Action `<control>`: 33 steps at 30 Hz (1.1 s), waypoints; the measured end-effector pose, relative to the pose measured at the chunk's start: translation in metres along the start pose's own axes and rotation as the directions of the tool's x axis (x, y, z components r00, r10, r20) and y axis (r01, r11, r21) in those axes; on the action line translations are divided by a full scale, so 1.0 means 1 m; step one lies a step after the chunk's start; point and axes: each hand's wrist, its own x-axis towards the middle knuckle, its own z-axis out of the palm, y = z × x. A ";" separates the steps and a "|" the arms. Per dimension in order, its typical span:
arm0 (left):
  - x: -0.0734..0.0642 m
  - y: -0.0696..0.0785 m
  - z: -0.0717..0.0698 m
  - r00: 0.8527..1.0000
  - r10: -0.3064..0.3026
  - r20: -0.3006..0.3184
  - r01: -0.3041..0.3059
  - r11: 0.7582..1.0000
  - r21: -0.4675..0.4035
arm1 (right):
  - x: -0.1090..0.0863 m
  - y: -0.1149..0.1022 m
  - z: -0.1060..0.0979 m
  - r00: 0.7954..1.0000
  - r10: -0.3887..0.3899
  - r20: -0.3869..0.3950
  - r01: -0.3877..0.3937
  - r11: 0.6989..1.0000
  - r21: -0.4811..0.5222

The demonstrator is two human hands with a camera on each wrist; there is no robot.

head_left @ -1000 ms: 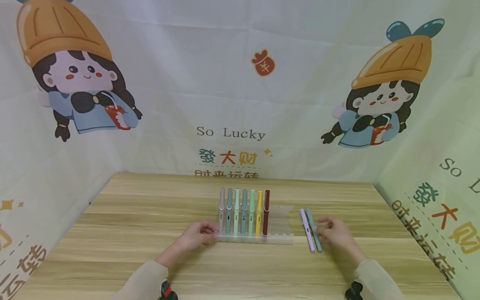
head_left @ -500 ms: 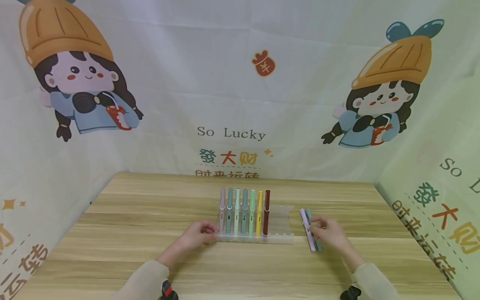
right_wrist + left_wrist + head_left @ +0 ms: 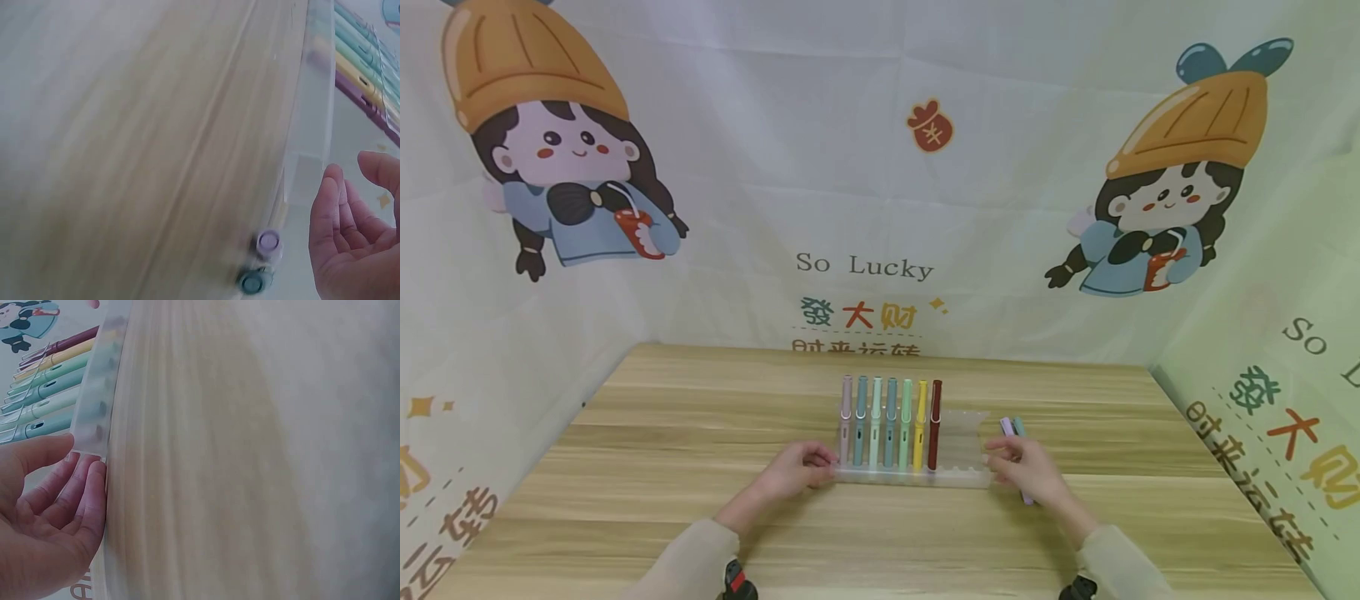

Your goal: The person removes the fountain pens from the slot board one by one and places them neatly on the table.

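A clear plastic pen rack (image 3: 958, 478) stands mid-table. Several pens lean side by side in its left and middle slots, among them a yellow pen (image 3: 920, 433) and, last on the right, a dark red pen (image 3: 935, 429). My left hand (image 3: 796, 468) holds the rack's left end, thumb and fingertips at its corner in the left wrist view. At the other end is my right hand (image 3: 1032, 472), fingertips right by the rack's edge, thumb apart and nothing between. Partly hidden behind that hand, a lilac pen (image 3: 1006, 427) and a teal pen (image 3: 1018, 426) lie on the table.
The rack and pens are on a wood-grain table (image 3: 880, 542). A printed cloth (image 3: 760, 167) hangs behind it and along both sides. Some slots at the rack's right end hold no pens.
My right hand has moved left from beside the teal pen, across both loose pens, to the rack's right end. The left hand stays at the rack's left end.
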 end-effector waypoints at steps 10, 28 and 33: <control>-0.001 0.001 0.000 1.000 -0.002 -0.004 0.002 1.000 0.003 | 0.010 -0.010 0.018 1.000 -0.014 -0.002 0.014 0.999 -0.033; -0.001 0.002 0.000 1.000 -0.010 -0.012 0.010 1.000 -0.001 | 0.028 -0.022 0.044 0.999 -0.037 -0.039 0.040 0.996 0.084; -0.001 0.001 0.000 1.000 -0.010 -0.013 0.010 1.000 -0.002 | 0.032 -0.024 0.052 0.996 0.029 -0.081 -0.023 0.997 0.072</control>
